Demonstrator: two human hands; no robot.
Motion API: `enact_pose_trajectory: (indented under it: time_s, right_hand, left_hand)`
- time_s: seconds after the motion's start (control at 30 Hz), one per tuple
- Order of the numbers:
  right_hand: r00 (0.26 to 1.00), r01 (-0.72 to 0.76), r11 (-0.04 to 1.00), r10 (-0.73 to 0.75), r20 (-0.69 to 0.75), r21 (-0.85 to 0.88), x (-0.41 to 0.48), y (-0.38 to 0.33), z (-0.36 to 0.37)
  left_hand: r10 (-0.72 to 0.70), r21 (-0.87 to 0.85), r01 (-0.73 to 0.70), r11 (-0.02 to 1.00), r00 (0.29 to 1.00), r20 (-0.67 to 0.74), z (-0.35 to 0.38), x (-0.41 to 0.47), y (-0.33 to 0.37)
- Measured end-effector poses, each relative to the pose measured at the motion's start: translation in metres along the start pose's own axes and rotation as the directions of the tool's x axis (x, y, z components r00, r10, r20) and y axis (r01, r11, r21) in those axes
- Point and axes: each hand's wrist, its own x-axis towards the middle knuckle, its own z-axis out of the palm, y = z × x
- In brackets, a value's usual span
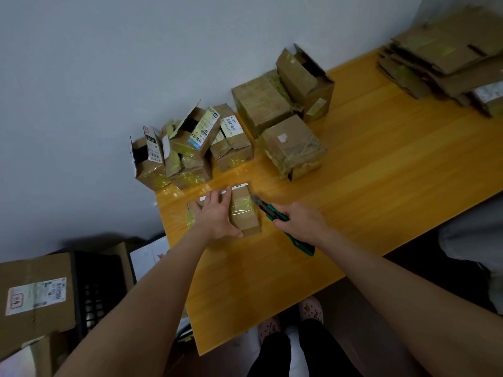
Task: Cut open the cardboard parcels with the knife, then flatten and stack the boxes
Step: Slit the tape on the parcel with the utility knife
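Head view | small brown parcel (pixel 245 213), glossy yellowish tape, on table (pixel 353 191) near its left end | white label at far edge, print unreadable | left hand (pixel 217 217) pressed flat on it, fingers straight | right hand (pixel 300 221) grasping green knife (pixel 266 210), blade at parcel's right side

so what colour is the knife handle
Green with black, gripped in the right hand; knife shows in the head view.

Prob. home rm: slippers (pixel 310 311), wood table (pixel 381 159) w/ parcels (pixel 292 146).
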Motion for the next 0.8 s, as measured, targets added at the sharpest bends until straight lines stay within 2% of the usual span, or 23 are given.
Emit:
enact_pose_trajectory:
  time_s: [0.17,0.4,0.47,0.53,0.63,0.7,0.8]
  right_hand:
    - [0.999,-0.007,0.996,0.010,0.036,-0.093,-0.013,0.006,0.004]
    - [0.992,-0.008,0.990,0.026,0.126,-0.142,-0.016,0.007,-0.005]
    - [0.993,-0.042,0.993,0.054,0.109,-0.107,-0.016,0.010,-0.008]
    - [0.989,-0.145,0.980,0.146,0.005,0.136,-0.014,0.009,-0.005]
    - [0.955,-0.229,0.800,0.294,-0.030,0.555,-0.006,-0.005,0.001]
    - [0.946,-0.262,0.671,0.320,0.048,0.694,-0.001,-0.019,0.008]
    - [0.940,-0.304,0.527,0.301,0.160,0.794,0.007,-0.039,0.024]
  left_hand:
    - [-0.011,0.005,0.011,1.000,1.000,0.007,-0.003,0.000,0.001]
    - [-0.025,0.014,0.025,1.000,1.000,0.004,-0.004,-0.002,0.003]
    - [-0.059,-0.010,0.059,0.998,0.998,-0.003,-0.006,-0.003,0.005]
    - [-0.162,-0.095,0.157,0.983,0.985,-0.058,-0.008,-0.006,0.010]
    - [-0.343,-0.221,0.311,0.924,0.931,-0.123,-0.014,-0.010,0.024]
    - [-0.391,-0.279,0.343,0.897,0.910,-0.136,-0.015,-0.011,0.027]
    - [-0.388,-0.446,0.296,0.845,0.913,-0.129,-0.001,-0.012,0.019]
